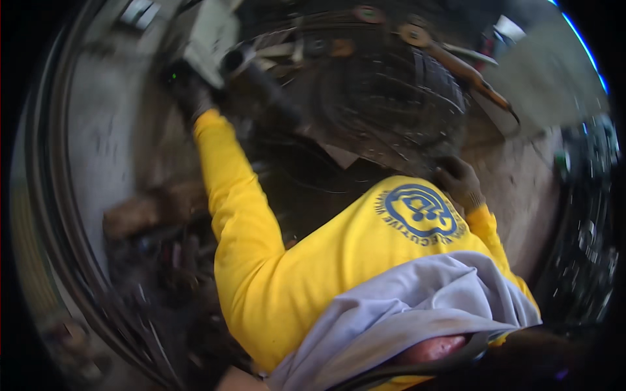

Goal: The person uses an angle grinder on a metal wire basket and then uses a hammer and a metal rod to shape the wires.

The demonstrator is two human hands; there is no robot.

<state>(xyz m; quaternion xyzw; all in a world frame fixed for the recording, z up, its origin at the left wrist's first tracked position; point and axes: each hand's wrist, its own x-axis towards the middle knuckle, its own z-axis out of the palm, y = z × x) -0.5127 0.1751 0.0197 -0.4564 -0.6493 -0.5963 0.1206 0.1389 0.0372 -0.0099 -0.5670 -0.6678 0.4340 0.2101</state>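
My left hand (pixel 187 86), in a dark glove, reaches forward to the lower end of a pale box-shaped machine (pixel 212 42). A small green light glows beside its fingers, which are dark and smeared by motion. My right hand (pixel 460 181), also in a dark glove, is low at the near right edge of a dark, cluttered work surface (pixel 391 117). Its fingers look curled in; whatever may be inside them is hidden. Yellow sleeves cover both arms.
A long brown tool (pixel 463 68) with a cord lies at the far right, near a round disc (pixel 415 35). A dark cylinder (pixel 264 88) stands right of the pale machine. At left are a wooden block (pixel 153 212) and scattered scraps (pixel 176 260).
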